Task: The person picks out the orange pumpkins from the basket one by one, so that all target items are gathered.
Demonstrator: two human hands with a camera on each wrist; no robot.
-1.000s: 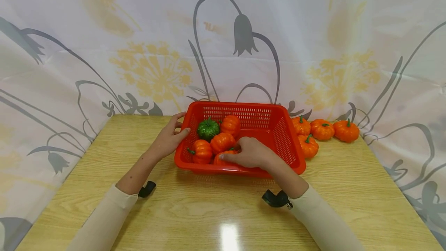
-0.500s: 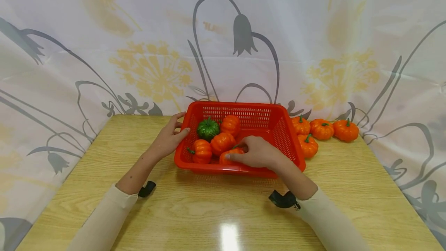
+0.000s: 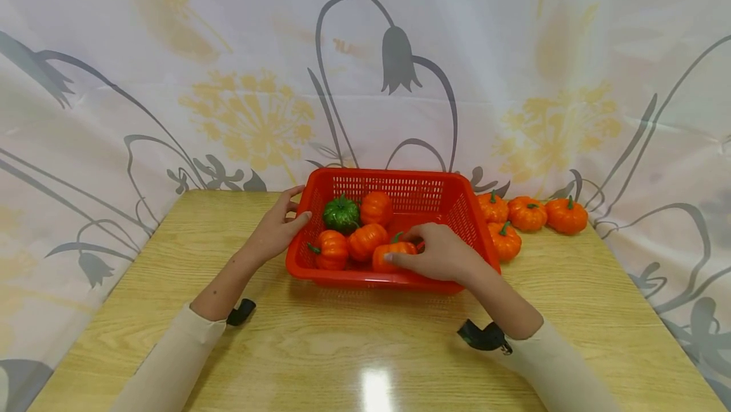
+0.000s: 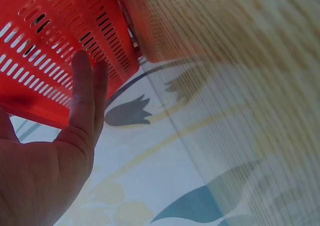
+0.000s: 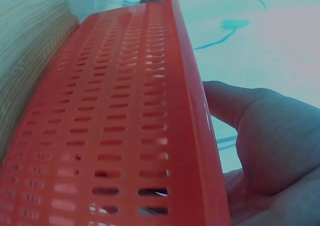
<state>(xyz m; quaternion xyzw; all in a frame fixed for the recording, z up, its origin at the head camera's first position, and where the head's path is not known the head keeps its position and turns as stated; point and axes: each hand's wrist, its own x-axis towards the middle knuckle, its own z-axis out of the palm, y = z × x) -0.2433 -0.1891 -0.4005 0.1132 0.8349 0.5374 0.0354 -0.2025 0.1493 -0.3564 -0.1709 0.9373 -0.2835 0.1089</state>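
Note:
In the head view, a red plastic basket (image 3: pixel 365 280) with slotted walls stands on the wooden table. My left hand (image 3: pixel 275 229) holds its left rim, thumb over the edge; the left wrist view shows straight fingers (image 4: pixel 82 93) along the outer wall. Inside the basket, my right hand (image 3: pixel 436 252) grips a small orange pumpkin (image 3: pixel 388 259) near the front wall. To its left are two orange pumpkins (image 3: pixel 331 250) (image 3: pixel 367 242). A green pumpkin (image 3: pixel 341 214) and another orange pumpkin (image 3: pixel 376 209) lie behind them. In the right wrist view, the basket's wall hides the right fingertips.
Several orange pumpkins (image 3: pixel 528 213) sit on the table (image 3: pixel 320 348) just right of the basket, the nearest ones close to its wall. A flowered curtain (image 3: pixel 240 50) hangs behind and at both sides of the table.
My right hand has moved right along the basket's front wall, carrying the orange pumpkin with it. The middle orange pumpkin has shifted slightly. My left hand stays at the rim.

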